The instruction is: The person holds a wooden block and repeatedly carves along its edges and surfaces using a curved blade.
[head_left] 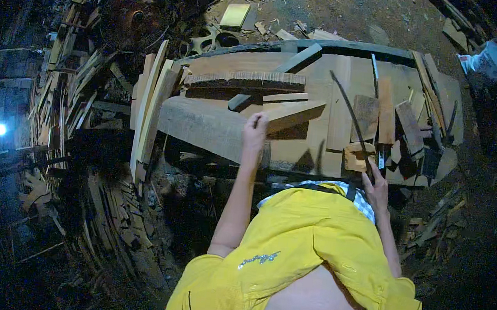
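Note:
My left hand (254,134) is closed around the near end of a light wooden block (295,115), which slants up to the right above the workbench (338,122). In my right hand (377,190), near the bench's front edge, is the lower end of a long, thin, dark tool (350,112). It leans up and to the left over the bench, its tip apart from the block. Its exact kind cannot be made out. Just left of my right hand lies a small wooden piece with a hollow (358,157). A wide grey board (203,125) lies left of my left hand.
A rough-edged plank (246,81) lies behind the block. Several wood pieces and a narrow metal tool (374,74) lie on the bench's right side. Long boards (152,110) stand at its left end. Scrap wood (116,220) is piled on the left, below a large round rusty disc (136,17).

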Motion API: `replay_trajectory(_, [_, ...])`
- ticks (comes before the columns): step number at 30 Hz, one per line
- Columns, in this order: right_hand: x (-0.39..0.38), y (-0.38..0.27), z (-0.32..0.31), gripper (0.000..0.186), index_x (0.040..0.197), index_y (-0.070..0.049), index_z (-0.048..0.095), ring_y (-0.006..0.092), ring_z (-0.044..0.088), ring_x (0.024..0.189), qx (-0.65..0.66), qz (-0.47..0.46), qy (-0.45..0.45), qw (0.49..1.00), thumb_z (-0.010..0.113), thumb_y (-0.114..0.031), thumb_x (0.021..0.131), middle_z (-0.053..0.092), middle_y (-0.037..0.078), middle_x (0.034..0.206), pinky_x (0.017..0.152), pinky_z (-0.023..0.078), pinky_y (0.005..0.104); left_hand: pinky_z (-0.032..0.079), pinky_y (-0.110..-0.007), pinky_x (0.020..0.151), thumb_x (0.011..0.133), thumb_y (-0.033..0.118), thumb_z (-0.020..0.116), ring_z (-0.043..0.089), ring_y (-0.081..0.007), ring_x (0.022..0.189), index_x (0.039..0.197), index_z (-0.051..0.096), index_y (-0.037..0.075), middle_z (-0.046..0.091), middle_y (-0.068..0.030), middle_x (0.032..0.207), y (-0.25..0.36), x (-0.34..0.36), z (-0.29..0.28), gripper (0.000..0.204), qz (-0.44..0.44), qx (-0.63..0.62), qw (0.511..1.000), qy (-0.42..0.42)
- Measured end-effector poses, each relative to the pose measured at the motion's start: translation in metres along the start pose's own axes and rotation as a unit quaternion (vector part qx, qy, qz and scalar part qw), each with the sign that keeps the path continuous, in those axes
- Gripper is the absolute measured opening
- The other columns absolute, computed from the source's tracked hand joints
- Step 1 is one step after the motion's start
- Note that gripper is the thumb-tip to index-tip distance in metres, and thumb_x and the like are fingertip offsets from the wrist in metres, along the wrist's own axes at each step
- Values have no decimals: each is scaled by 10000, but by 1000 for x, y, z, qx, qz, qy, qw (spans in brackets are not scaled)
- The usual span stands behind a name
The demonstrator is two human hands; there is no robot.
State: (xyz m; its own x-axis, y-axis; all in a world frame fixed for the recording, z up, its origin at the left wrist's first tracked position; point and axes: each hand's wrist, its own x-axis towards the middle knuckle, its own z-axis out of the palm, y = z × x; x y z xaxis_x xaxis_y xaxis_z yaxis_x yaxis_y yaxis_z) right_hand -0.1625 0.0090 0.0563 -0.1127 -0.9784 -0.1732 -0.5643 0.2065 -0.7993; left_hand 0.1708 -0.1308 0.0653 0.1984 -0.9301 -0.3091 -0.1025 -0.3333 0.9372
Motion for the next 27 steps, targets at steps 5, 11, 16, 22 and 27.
replay_trajectory(5, [37, -37, 12, 437, 1269, -144, 484, 287, 635, 861, -6, -24, -81, 996, 594, -188, 848, 636, 170, 947, 757, 485, 367, 447, -273, 593, 900, 322, 540, 521, -110, 710, 961, 590, 9, 581, -39, 797, 16, -15, -34, 323, -19, 36, 997, 66])
replay_trajectory(11, [68, -98, 54, 438, 1284, -219, 463, 343, 620, 841, -12, -228, -136, 964, 574, -275, 864, 638, 169, 935, 730, 500, 410, 467, -335, 660, 860, 352, 581, 585, -217, 745, 1004, 554, -30, 591, -139, 809, 2, -3, -33, 409, 92, 148, 979, 108])
replay_trajectory(16, [71, -111, 82, 442, 1261, -189, 481, 333, 625, 796, -64, -177, -214, 959, 613, -196, 838, 633, 158, 899, 677, 496, 415, 429, -475, 767, 761, 151, 542, 533, -468, 869, 933, 487, -96, 552, -320, 886, -10, -15, -41, 306, 18, 265, 964, 19])
replay_trajectory(22, [75, -89, 98, 443, 1276, -286, 449, 350, 617, 686, -81, -193, -204, 957, 576, -288, 852, 623, 157, 818, 589, 497, 469, 411, -491, 787, 738, 105, 523, 519, -463, 896, 1006, 469, -96, 542, -321, 907, -2, -34, -36, 339, 202, 314, 923, 89])
replay_trajectory(27, [66, -87, 94, 511, 1312, -307, 405, 345, 621, 689, -78, -232, -183, 952, 587, -257, 837, 624, 155, 824, 596, 504, 458, 417, -465, 784, 766, 107, 540, 520, -436, 923, 1022, 480, -89, 545, -291, 897, 9, -44, -39, 328, 105, 373, 921, 46])
